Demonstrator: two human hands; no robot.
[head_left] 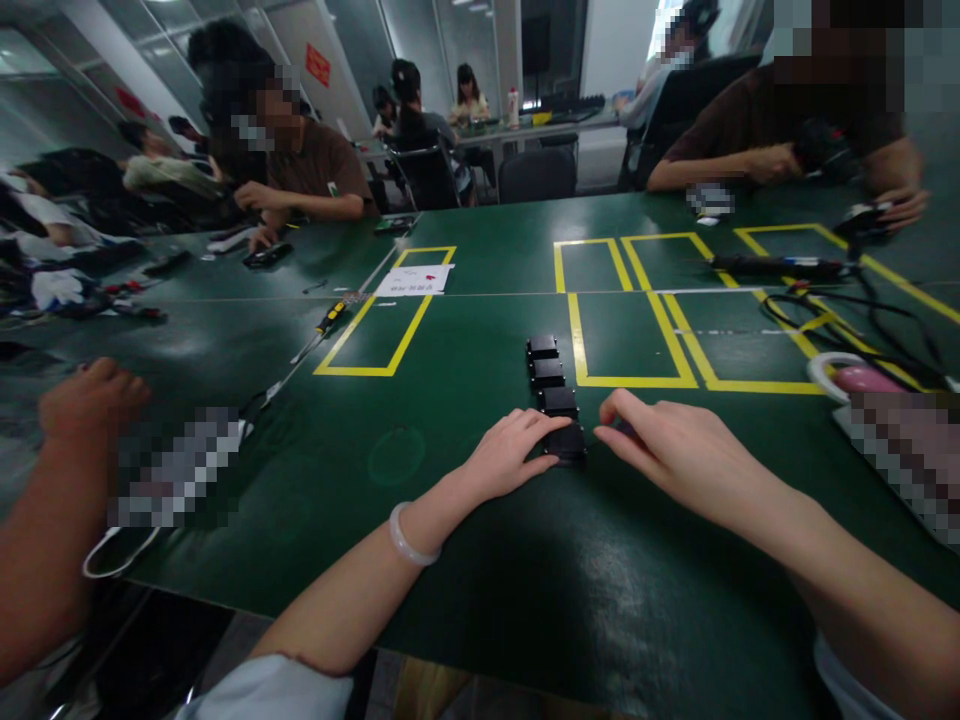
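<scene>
Several small black box-shaped parts (pixel 546 372) stand in a slightly slanting row on the green table (pixel 480 560). My left hand (pixel 510 455), with a pale bracelet on its wrist, grips the nearest black part (pixel 568 442) between thumb and fingers. That part stays on the tabletop, partly covered by the fingertips. Just to its right, my right hand (pixel 649 435) is closed in a pinch, its fingertips apart from the part. A bit of something dark shows under its index finger, too hidden to name.
Yellow tape outlines (pixel 637 382) mark the table beyond the row. A screwdriver (pixel 330 318) and a paper label (pixel 415 281) lie left of it. Black cables (pixel 862 320) and a white ring (pixel 817 378) are at right. A neighbour's arm (pixel 52 520) reaches in from the left.
</scene>
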